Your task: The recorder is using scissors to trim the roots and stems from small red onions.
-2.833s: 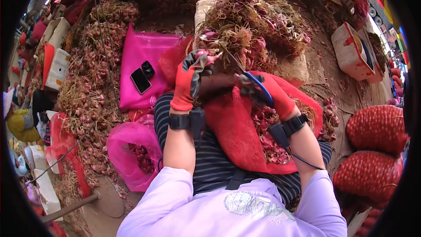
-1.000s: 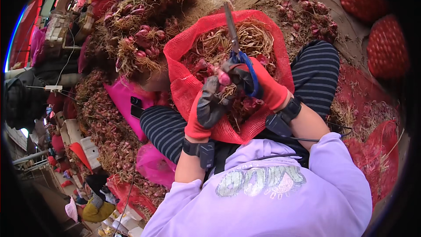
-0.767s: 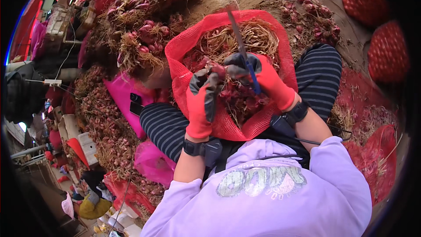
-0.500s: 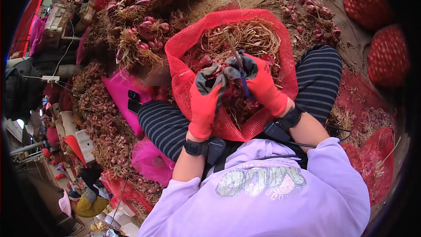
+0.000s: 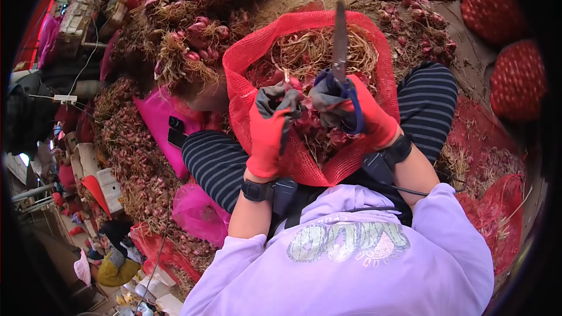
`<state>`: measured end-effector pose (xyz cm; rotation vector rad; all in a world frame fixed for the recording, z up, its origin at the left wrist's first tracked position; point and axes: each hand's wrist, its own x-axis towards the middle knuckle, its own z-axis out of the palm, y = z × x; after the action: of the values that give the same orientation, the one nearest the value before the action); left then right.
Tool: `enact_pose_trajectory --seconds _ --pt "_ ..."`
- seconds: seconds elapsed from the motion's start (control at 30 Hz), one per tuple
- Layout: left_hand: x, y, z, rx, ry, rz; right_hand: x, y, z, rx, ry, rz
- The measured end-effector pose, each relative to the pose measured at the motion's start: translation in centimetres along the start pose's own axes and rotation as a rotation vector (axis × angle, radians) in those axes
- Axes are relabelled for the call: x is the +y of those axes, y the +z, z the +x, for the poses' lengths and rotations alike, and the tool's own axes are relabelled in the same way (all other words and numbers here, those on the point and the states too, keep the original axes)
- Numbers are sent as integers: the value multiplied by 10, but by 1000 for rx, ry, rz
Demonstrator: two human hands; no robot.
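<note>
My left hand (image 5: 270, 126), in a red glove with grey palm, is closed round a shallot (image 5: 293, 83) whose short pale stem sticks up past the fingertips. Beside it my gloved right hand (image 5: 358, 108) grips blue-handled scissors (image 5: 340, 44), their blades pointing up and away from me. Both hands are above an opened red mesh sack (image 5: 234, 73) between my legs. Dry straw-coloured stems (image 5: 310, 47) lie in its far part, with red-purple shallots and skins nearer me. Part of the sack's contents is hidden behind the hands.
Bunched shallots (image 5: 202, 35) are heaped beyond the sack to the left, and more (image 5: 137, 169) spread along the left. Another bunch (image 5: 424, 23) lies far right, near two filled red sacks (image 5: 518, 79). A phone (image 5: 176, 134) rests on pink plastic (image 5: 155, 123).
My right hand has drawn slightly right, away from my left, and the scissors' blades have swung upright. My left hand has shifted slightly left, still pinching the shallot.
</note>
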<state>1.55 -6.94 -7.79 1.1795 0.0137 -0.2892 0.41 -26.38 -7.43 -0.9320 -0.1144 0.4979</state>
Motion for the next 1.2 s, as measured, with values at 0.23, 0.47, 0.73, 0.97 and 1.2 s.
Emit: enact_pose_trajectory --seconds 0.23,0.47,0.73,0.97,1.2 --pt "14 10 0 22 -2 29 3 -6 8 357 -257 -393" --pt "9 24 -12 -28 139 492 9 8 14 182 -118 -181" --pt "7 14 -10 6 195 147 21 -7 10 256 0 -124" --pt "18 -1 -6 -77 -143 -468 15 -2 10 299 -96 -44" --pt "17 4 -11 -76 -266 9 10 8 17 233 -293 -176"
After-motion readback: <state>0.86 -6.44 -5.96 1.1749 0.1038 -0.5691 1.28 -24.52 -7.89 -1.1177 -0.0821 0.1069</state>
